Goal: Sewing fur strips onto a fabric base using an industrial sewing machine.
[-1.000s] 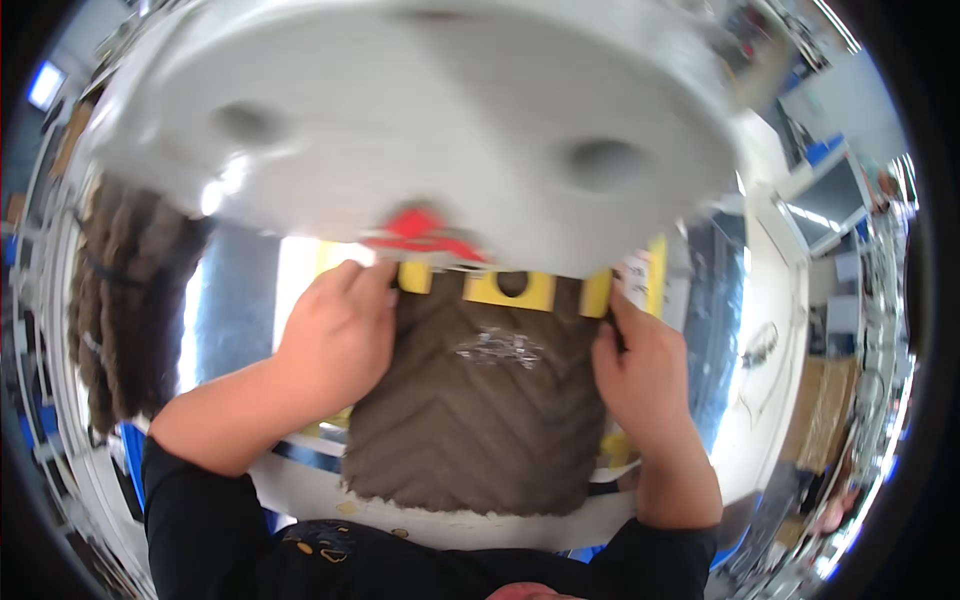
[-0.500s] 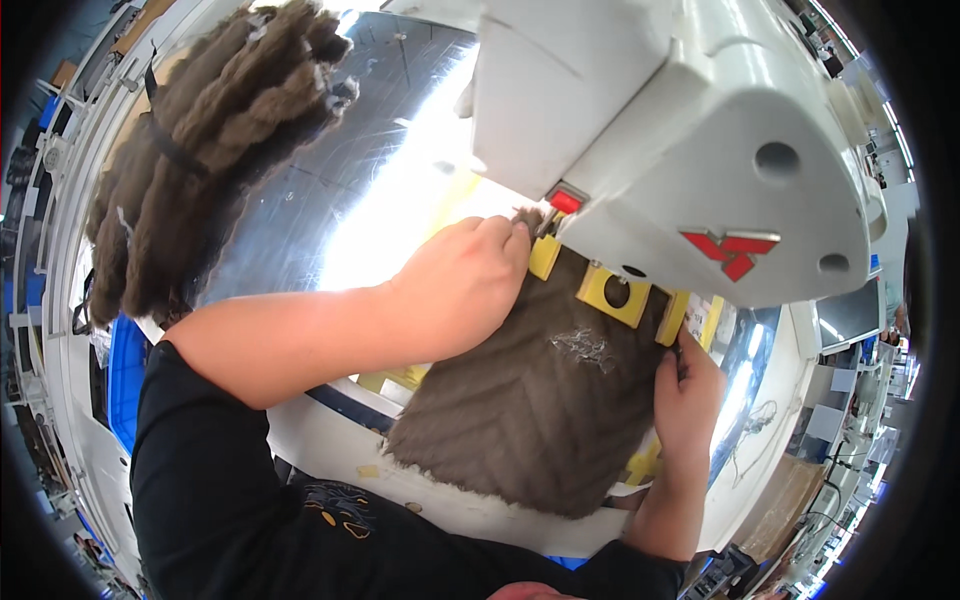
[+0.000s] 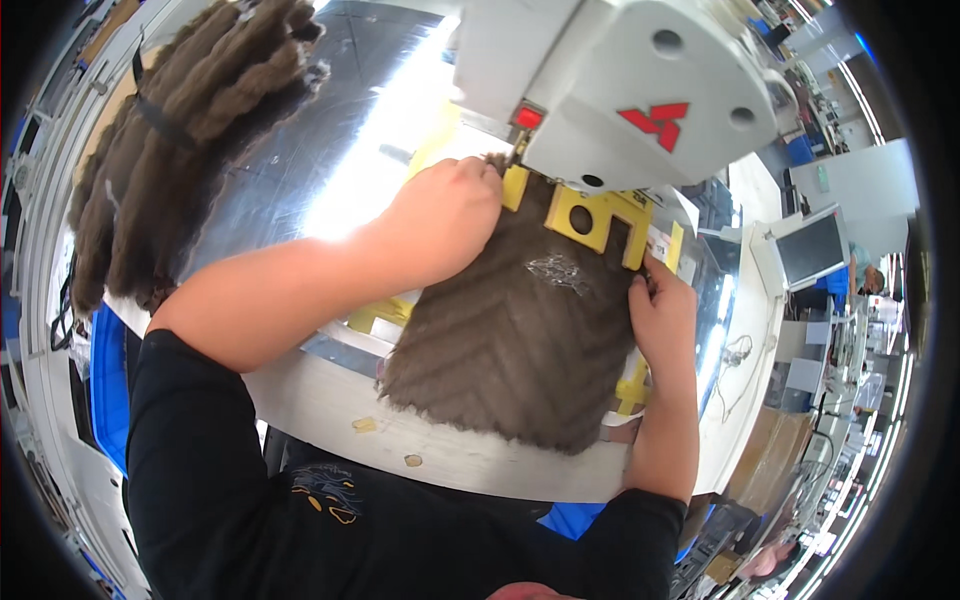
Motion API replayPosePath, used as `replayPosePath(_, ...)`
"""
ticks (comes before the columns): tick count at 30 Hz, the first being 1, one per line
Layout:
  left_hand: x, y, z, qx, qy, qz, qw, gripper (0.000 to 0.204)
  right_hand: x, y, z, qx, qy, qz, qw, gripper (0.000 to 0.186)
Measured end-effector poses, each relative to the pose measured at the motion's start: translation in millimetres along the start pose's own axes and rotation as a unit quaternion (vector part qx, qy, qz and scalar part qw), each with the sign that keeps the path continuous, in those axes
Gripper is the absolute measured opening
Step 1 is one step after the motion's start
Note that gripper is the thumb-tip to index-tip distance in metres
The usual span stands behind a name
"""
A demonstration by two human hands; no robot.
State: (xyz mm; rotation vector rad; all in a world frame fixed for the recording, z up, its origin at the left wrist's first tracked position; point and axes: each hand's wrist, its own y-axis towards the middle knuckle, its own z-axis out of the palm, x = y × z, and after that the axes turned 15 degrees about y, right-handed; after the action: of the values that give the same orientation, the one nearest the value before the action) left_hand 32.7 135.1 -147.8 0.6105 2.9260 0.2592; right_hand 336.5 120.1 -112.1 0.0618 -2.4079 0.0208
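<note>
My left hand has its fingers curled on the upper left edge of a brown fur piece with a chevron pattern and a silvery embroidered patch, just left of a yellow machine attachment. The machine's white head, marked with red emblems, overhangs the piece. My right hand pinches the piece's right edge below the attachment's right arm, thumb and forefinger close together; its other fingers are partly hidden. Whatever lies under my left fingertips is hard to see.
A strapped stack of brown fur lies on the metal plate at left. A blue bin sits beside the white table. A screen, cardboard and a co-worker are at the right.
My view has swung and tilted, so the machine head covers less of it and the fur stack shows fully. Both hands remain at the piece's upper edges, with little visible movement on it.
</note>
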Motion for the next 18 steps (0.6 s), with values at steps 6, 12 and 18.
replayPosePath(6,-4,4,0,-0.018,0.015,-0.001,1.000,0.021,4,0,-6,0.001,-0.006,0.021,1.000,0.041)
replayPosePath(12,-7,8,-1,-0.007,0.022,-0.014,1.000,0.026,-12,3,-13,0.011,-0.001,-0.038,0.999,0.037)
replayPosePath(18,3,-3,3,-0.032,0.053,-0.015,0.998,0.034,-77,49,-57,-0.206,0.033,-0.035,0.977,0.035)
